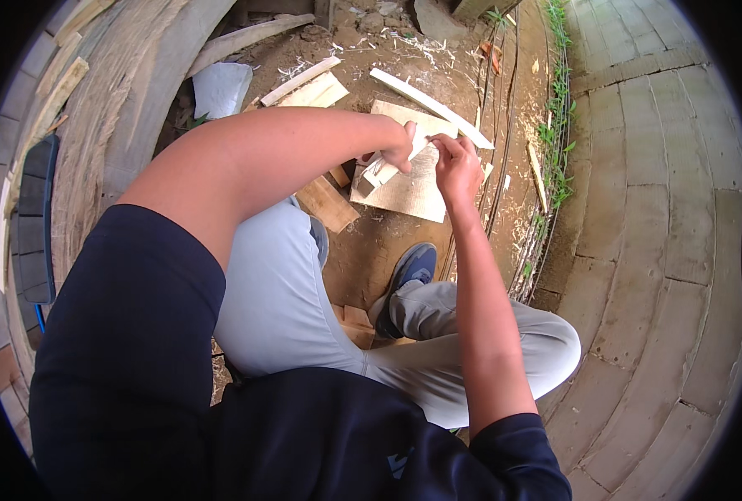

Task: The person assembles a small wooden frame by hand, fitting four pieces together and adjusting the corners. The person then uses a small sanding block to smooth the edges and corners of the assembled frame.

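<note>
My left hand [399,150] is closed on a pale piece of wood [379,174], which lies slanted over a square wooden board [414,199] on the ground. Its fingers and thumb hide part of the wood. Close to the upper end of that piece, my right hand [459,169] is bent in a pinch, thumb against fingertips. Whatever sits between those fingertips is too small to make out. A long, slightly curved wooden strip [434,107] rests across the board's far edge, just beyond both hands.
Left of the board lie wood offcuts [328,203] and pale slats [302,81]. A white stone slab [222,89] and a large weathered timber [125,100] stand farther left. Shavings litter the dirt floor. A block wall [638,209] runs along the right. My shoe [417,264] is near the board.
</note>
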A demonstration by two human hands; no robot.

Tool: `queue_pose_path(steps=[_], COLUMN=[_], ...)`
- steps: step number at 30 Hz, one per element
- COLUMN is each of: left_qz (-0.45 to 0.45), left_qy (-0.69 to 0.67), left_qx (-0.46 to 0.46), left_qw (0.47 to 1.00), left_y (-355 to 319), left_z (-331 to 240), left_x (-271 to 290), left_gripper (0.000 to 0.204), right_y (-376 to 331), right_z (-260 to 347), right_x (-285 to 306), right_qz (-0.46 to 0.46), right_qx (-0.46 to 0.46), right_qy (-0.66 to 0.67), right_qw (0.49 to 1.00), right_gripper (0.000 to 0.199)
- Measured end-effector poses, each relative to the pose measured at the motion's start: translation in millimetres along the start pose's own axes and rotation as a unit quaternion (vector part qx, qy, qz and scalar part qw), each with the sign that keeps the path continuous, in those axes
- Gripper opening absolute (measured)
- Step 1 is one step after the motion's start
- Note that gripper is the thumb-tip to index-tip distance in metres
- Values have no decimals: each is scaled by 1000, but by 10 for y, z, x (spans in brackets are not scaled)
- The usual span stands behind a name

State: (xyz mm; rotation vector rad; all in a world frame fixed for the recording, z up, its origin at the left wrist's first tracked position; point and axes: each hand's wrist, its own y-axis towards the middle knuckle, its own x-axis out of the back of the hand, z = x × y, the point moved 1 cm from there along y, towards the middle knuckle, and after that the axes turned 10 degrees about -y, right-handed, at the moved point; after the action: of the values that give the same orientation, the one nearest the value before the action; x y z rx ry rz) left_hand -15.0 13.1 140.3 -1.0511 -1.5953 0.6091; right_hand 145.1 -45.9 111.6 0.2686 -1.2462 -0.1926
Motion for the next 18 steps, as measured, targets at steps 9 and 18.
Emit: queue_pose_path(steps=[9,18], left_qz=[-86,-196], left_qy=[-23,-182], left_qx=[-83,-83], left_qw=[993,960], left_y=[51,15], left_z=[-6,20], left_x=[-89,-314], left_gripper=[96,70], right_y=[970,1259], right_z=[-684,-740], right_x=[311,517], right_qz=[114,189], right_qx=[315,363], right_qy=[-148,28], right_qw=[931,912], right_gripper=[24,18])
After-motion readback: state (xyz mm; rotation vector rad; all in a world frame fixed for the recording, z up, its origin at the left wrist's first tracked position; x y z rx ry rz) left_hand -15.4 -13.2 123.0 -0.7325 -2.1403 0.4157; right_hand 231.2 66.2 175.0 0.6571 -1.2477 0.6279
